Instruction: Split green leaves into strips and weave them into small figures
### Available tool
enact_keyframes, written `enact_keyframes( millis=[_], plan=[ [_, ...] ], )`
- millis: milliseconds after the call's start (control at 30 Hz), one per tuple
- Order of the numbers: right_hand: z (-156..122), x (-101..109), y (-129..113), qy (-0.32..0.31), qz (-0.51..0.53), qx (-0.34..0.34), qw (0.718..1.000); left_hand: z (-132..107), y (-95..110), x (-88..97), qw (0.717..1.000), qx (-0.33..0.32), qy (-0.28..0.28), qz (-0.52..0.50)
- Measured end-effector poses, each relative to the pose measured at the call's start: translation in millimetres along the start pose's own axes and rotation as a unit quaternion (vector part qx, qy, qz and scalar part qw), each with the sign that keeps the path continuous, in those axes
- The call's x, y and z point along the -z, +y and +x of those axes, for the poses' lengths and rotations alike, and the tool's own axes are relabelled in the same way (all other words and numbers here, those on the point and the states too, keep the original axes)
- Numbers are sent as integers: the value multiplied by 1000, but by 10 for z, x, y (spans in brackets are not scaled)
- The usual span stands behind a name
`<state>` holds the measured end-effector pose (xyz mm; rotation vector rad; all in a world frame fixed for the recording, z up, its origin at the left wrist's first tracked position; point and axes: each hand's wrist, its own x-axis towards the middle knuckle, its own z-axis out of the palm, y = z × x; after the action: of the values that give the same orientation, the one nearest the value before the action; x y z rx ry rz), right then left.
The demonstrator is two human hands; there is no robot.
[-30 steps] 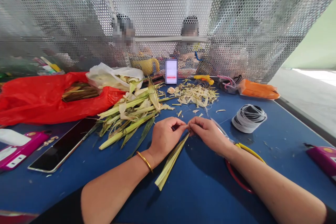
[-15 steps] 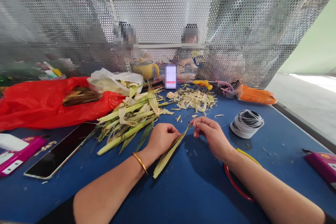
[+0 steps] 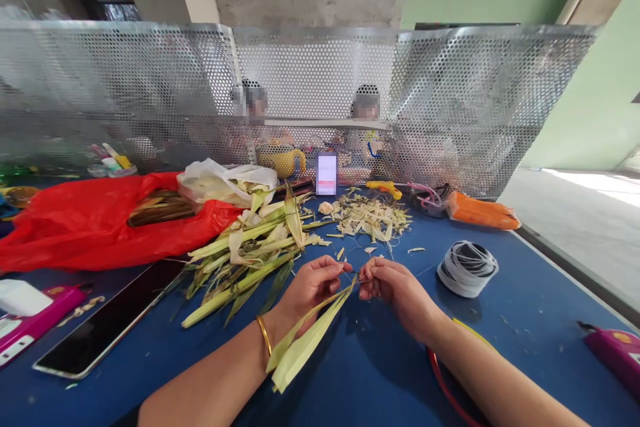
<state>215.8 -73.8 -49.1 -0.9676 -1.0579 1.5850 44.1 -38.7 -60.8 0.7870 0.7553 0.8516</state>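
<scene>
Between my hands is a pale green corn husk strip (image 3: 313, 349), its narrow tip up by my fingertips and its two wide ends hanging towards me over my left wrist. My left hand (image 3: 316, 287) is closed in a pinch on a thin thread beside the tip, with the husk lying against the palm side. My right hand (image 3: 395, 287) pinches thread just right of the tip. A faint line of thread runs from there towards a spool of grey-white thread (image 3: 467, 270) on the right of the blue table (image 3: 380, 380).
A pile of corn husks (image 3: 245, 267) lies left, by a red plastic bag (image 3: 90, 220) and a large phone (image 3: 110, 320). Husk scraps (image 3: 373, 217) are behind my hands. A small phone (image 3: 327, 173) stands before a perforated metal screen (image 3: 315, 60), people beyond it. An orange packet (image 3: 483, 210) lies right.
My left hand has shifted from the husk's body to the thread at its tip. The husk has spread into two ends. The view has tilted up, showing more wall.
</scene>
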Motion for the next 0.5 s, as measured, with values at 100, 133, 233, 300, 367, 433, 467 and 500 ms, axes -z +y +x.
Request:
enact_keyframes(
  millis=[100,133,233,300,367,433,467,500],
  plan=[
    [1,-4,6,-4,1,0,1000,-33,-23,-26,997,8,-62,-37],
    [2,-3,6,-6,1,0,1000,-45,-34,-34,997,7,-74,-29],
    [2,6,3,-15,3,0,1000,-65,-62,-48,997,-13,-80,21],
    [-1,7,1,-17,7,-4,1000,-65,-67,-47,996,-26,-74,43],
    [-4,1,-2,-4,5,-6,1000,-59,-58,-46,996,-28,-71,51],
    [-7,-11,-1,21,-10,2,1000,-56,-44,-50,995,-30,-69,60],
    [-8,-18,1,32,-20,9,999,-58,-37,-53,995,-33,-68,68],
    [-9,-23,4,39,-31,15,999,-62,-31,-58,994,-38,-66,77]
  ],
)
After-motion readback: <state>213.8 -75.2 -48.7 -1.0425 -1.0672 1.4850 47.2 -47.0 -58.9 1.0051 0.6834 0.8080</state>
